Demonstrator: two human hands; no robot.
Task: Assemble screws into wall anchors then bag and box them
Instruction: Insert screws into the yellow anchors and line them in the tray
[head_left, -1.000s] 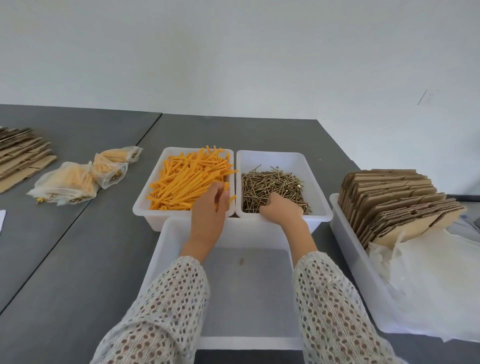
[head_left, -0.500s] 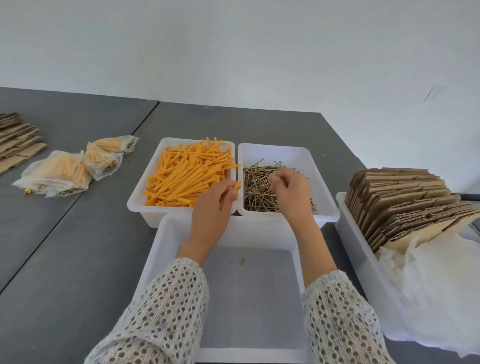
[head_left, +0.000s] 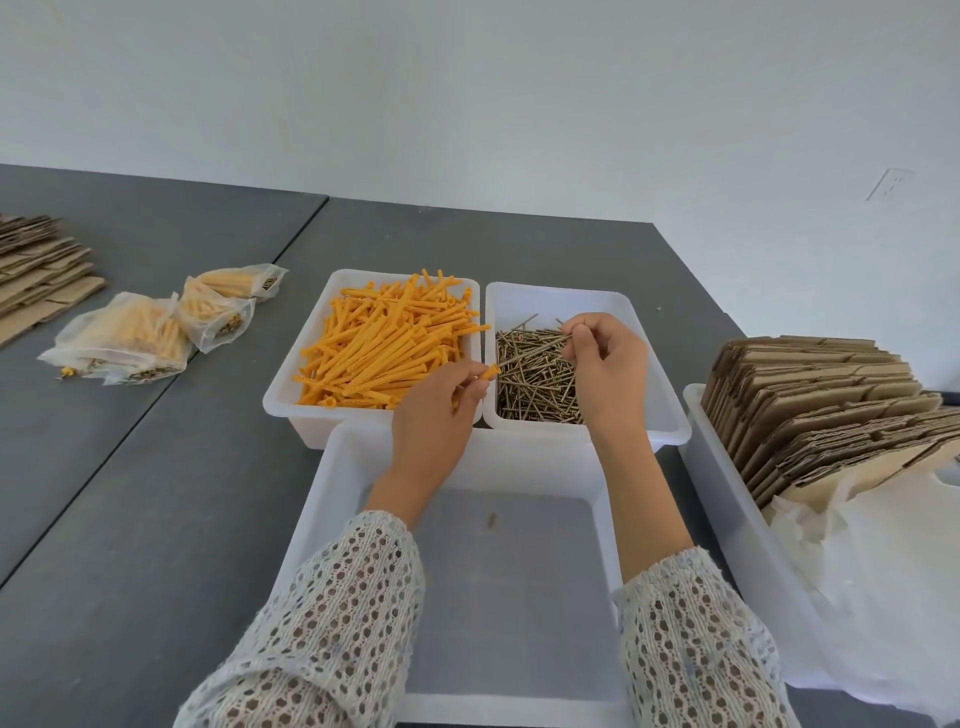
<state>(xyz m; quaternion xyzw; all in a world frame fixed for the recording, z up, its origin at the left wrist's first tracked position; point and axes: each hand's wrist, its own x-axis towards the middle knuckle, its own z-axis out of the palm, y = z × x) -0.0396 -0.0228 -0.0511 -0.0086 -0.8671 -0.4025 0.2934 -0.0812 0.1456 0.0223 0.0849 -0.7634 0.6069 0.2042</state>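
My left hand (head_left: 434, 415) holds one orange wall anchor (head_left: 488, 372), whose tip sticks out towards the right. My right hand (head_left: 608, 366) pinches a brass screw (head_left: 537, 348) above the screw bin; the screw slants down-left towards the anchor, and the two are still apart. Behind my left hand a white bin (head_left: 291, 410) is heaped with orange anchors (head_left: 384, 343). The bin on its right (head_left: 660, 374) holds a pile of screws (head_left: 535, 384). A large white tray (head_left: 322, 519) lies under my forearms with one small piece (head_left: 491, 518) on its floor.
Several clear bags of anchors and screws (head_left: 156, 327) lie on the grey table (head_left: 130, 519) at the left. Flat cardboard blanks (head_left: 36, 270) sit at the far left. At the right, a white bin (head_left: 727, 499) holds folded cardboard boxes (head_left: 821, 410) and white plastic bags (head_left: 883, 571).
My right hand rose out of the screw pile with one screw pinched. My left hand drew back from the anchor heap with one anchor and turned it towards the screw.
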